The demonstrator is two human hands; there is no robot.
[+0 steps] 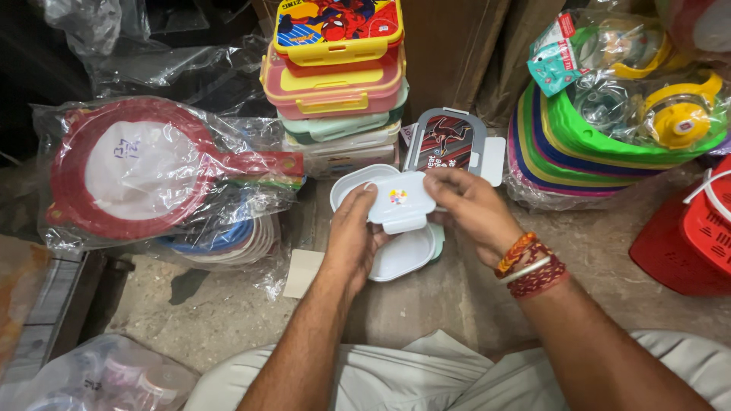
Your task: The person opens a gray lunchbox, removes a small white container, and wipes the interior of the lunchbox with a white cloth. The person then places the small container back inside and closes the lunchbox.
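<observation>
hands both on a small white lid with a coloured sticker, held over a white inner tray of a lunch box on the floor. step in hand looks like seating the lid on a compartment; next move calls for lining up lid edges with the tray rim, then even downward press. left hand grips the lid's left edge, fingers curled, thumb on top. right hand pinches the right edge, fingers half closed. neither hand is slack. lid sits just above the tray, slightly tilted, latch tab toward the person. grey-rimmed lunch box cover leans behind, beside a stack of coloured lunch boxes. bagged red strainer at left, red basket at right.
</observation>
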